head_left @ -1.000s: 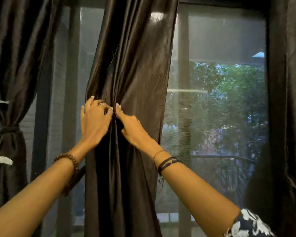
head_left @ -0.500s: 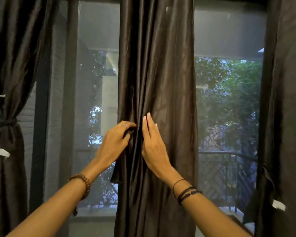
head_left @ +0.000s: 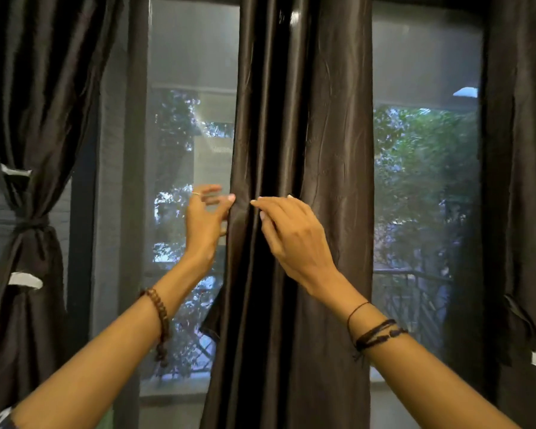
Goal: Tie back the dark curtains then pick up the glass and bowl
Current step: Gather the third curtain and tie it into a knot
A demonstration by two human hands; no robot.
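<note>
The middle dark curtain hangs loose and straight in front of the window. My left hand is at its left edge with the fingers spread apart, and only the thumb tip touches the cloth. My right hand lies over the front of the curtain, its bent fingertips touching a vertical fold at the same height. Neither hand plainly grips the fabric. The left curtain is gathered and tied at its waist by a dark band. No glass or bowl is in view.
A third dark curtain hangs at the far right, with a loose flap and a white tag low on it. Window panes with dark frames show trees and a balcony railing outside.
My left hand has let go of the fold and spread open at the curtain's left edge. My right hand has turned from lying flat to touching the fold with bent fingertips.
</note>
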